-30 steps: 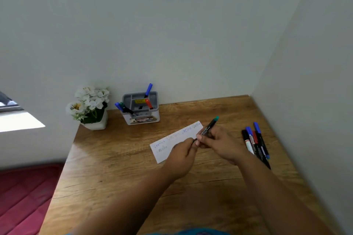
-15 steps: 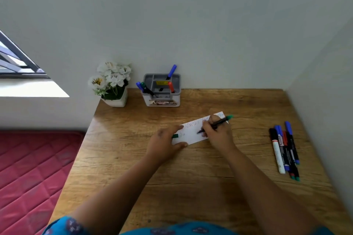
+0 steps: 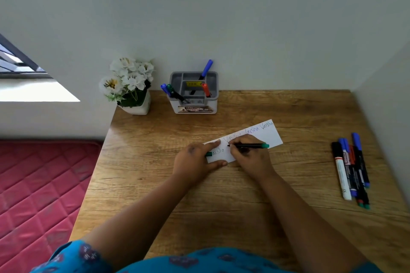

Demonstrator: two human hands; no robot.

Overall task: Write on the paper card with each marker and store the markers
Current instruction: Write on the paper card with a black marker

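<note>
I can read "Varsha" written a few times on the paper card (image 3: 271, 134), which lies flat in the middle of the tabletop (image 3: 288, 108). My right hand (image 3: 249, 156) is curled tight around a green marker (image 3: 250, 146), tip down on the card. My left hand (image 3: 195, 162) presses the card's near end with fingers out flat (a green cap (image 3: 208, 154) peeks from under it). The grey holder (image 3: 194, 93) at the back has four markers in it. More markers (image 3: 352, 168) lie together by the right wall.
</note>
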